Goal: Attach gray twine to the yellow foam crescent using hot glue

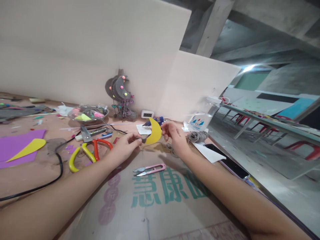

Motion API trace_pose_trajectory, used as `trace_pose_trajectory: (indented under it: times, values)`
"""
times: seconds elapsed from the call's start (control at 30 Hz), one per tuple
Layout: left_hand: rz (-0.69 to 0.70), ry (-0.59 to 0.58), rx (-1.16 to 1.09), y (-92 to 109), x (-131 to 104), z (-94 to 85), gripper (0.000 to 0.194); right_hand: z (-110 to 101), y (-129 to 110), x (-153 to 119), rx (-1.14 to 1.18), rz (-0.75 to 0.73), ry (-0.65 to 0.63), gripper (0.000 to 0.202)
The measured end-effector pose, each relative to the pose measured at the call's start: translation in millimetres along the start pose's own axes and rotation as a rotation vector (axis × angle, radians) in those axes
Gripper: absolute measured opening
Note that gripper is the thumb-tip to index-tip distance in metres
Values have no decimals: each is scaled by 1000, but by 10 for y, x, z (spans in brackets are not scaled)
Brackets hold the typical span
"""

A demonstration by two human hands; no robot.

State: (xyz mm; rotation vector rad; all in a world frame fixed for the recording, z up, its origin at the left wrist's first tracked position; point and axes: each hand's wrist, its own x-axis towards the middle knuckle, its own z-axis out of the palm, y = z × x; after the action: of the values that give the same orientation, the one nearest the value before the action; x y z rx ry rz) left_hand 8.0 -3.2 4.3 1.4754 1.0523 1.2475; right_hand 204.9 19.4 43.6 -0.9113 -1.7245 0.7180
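A yellow crescent [156,131] is held up between the two hands, near the middle of the frame. By the left hand [130,142], a small dark piece [144,140] is pinched between thumb and fingers, just beside the crescent's lower left edge. The fingers of the right hand [176,135] are curled at the crescent's right edge; whether it is gripped by them cannot be told. Below, pink-handled snips [153,168] are seen lying on printed cardboard [190,216], which is spread over the worktop [22,178]. At the left of the frame, a yellow drop-shaped piece [31,147] is laid on a purple sheet [17,143]. Grey cord [197,136] is bundled right of centre, near a dark-screened phone [236,167]. In the upper middle, grey crescents [122,87] are dotted with coloured balls.
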Motion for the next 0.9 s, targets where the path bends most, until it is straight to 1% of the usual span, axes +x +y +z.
trace_pose_trajectory:
  times: [0.07,0.17,0.27,0.33,0.4,0.47,0.5,0.57,0.6,0.67,0.7,0.73,0.8,0.87,0.9]
  values:
    - [2,32,-28,-12,15,-9,23,71,0,-83,-113,-59,-61,31]
    - [-19,52,-60,-26,25,-24,29,181,15,-219,-371,-169,-158,16]
    - [-49,48,-91,-23,21,-36,41,224,25,-314,-573,-394,-270,5]
    - [-42,39,-70,-15,15,-39,39,222,23,-346,-641,-564,-322,6]
    - [-13,24,-18,-4,13,-36,34,218,19,-355,-680,-682,-330,6]
    - [2,12,2,9,19,-26,33,216,14,-344,-700,-732,-336,6]
    - [-8,15,-9,15,25,-20,34,215,10,-332,-699,-730,-341,7]
    - [-55,46,-67,28,41,-9,36,206,-2,-294,-672,-665,-319,15]
    - [-90,71,-105,35,49,-5,37,198,-10,-270,-647,-602,-295,23]
    - [-153,120,-183,50,58,-3,38,174,-31,-220,-566,-441,-263,49]
    - [-176,135,-218,57,59,-3,38,160,-42,-196,-506,-351,-274,62]
    - [-190,144,-245,62,58,-5,38,144,-53,-174,-429,-259,-312,71]
    - [-191,146,-275,68,53,-11,36,103,-83,-131,-233,-55,-444,80]
    - [-166,149,-272,67,49,-17,35,31,-134,-79,-83,143,-613,75]
    - [-145,153,-260,64,49,-20,35,-26,-171,-45,-56,221,-701,71]
